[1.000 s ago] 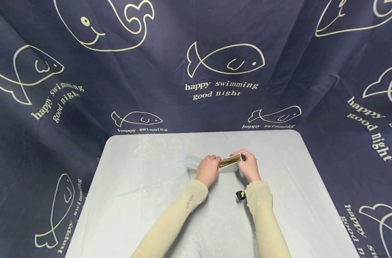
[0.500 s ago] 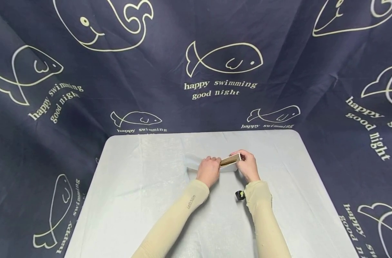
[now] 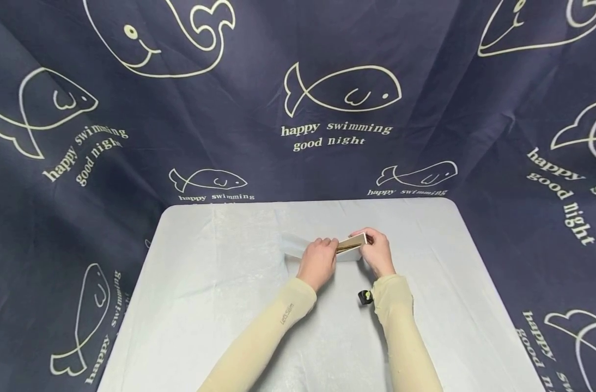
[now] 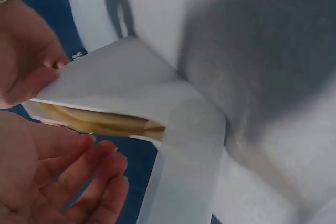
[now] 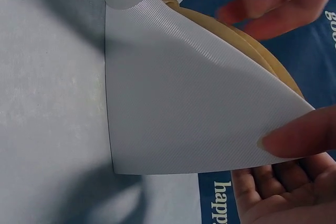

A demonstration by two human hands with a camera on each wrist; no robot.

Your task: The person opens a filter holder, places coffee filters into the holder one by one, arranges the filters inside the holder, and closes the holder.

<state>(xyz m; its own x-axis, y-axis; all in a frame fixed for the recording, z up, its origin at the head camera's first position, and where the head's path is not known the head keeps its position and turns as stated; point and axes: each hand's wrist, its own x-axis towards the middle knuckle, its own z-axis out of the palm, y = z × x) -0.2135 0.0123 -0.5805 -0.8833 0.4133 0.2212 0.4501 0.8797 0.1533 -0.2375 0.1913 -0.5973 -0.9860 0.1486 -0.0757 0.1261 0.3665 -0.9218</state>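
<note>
A white, finely ribbed box (image 5: 194, 87) stands on the table with its top open, a translucent flap (image 4: 184, 182) reaching out at its left end. Tan papers (image 5: 241, 48) with a curved edge, looking like coffee filters, sit inside and rise above the rim in the right wrist view. My right hand (image 3: 378, 253) grips the box's right end, its thumb flat on the near wall and its fingers behind. Over the opening is my left hand (image 3: 319, 262), fingers loosely bent beside the papers (image 4: 105, 123); no hold on them shows in the wrist views.
The table (image 3: 219, 305) is covered with a pale cloth. Close to the right sleeve is a small black object (image 3: 365, 296) with a yellow-green mark. Dark blue curtains (image 3: 337, 174) with fish prints rise behind the table and along both sides.
The left hand has shifted a little to the right along the box. The tan papers show as a narrower strip in the opening. The right hand has kept its place on the box.
</note>
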